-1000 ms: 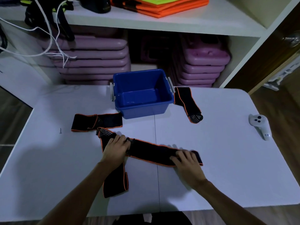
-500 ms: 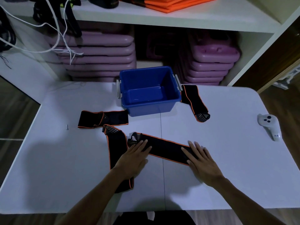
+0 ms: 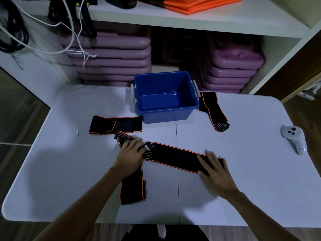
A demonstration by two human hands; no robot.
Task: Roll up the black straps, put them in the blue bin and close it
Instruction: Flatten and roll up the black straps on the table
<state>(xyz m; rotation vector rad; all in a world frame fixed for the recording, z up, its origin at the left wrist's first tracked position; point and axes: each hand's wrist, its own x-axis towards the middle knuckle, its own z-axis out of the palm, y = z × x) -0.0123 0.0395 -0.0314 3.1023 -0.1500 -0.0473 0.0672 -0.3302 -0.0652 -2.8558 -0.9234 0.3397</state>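
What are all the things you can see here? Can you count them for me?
straps: four, black with orange edges; one flat under both hands, one running toward the near table edge, one left of the bin, one right of it
bin: one, blue, open with nothing inside, at the far middle of the table
table: one, white
controller: one, white, at the table's right edge
small pale object: one, on the table's left part, too small to tell
cases: purple, stacked under the shelf
mats: orange, on the shelf
cords: white, hanging from the shelf
hands: left hand and right hand, on the strap's two ends
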